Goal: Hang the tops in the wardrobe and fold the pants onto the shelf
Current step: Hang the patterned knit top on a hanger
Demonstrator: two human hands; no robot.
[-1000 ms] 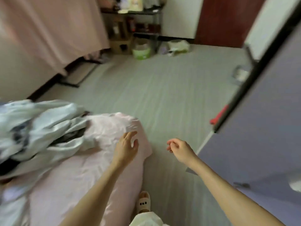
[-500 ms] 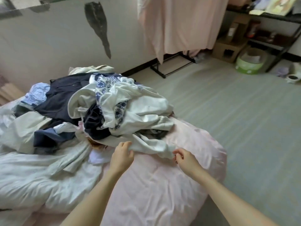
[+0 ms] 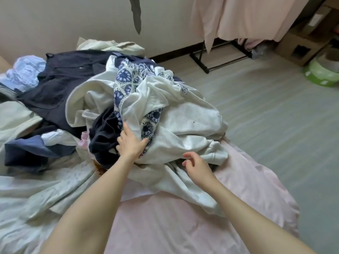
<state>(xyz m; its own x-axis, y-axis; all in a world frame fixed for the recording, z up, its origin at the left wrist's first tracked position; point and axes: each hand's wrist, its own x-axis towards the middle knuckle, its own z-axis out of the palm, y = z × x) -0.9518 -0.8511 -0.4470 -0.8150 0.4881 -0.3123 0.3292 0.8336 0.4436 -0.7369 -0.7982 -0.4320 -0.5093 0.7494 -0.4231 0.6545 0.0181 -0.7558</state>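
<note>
At frame centre, a soft, light heap of clothes (image 3: 128, 99) sprawls on a pink bed (image 3: 183, 217); the left hand (image 3: 131, 142) lies flat-fingered on a white garment (image 3: 183, 125), the right hand (image 3: 195, 165) hovers loosely curled, grasping nothing, so gathering a limp fold looks best.

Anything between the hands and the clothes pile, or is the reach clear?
Nothing visible blocks either hand. The left hand already lies on the white garment atop the clothes pile. The right hand hovers loosely curled just over that garment's lower edge. The wardrobe is out of view, so the onward path cannot be judged.
</note>
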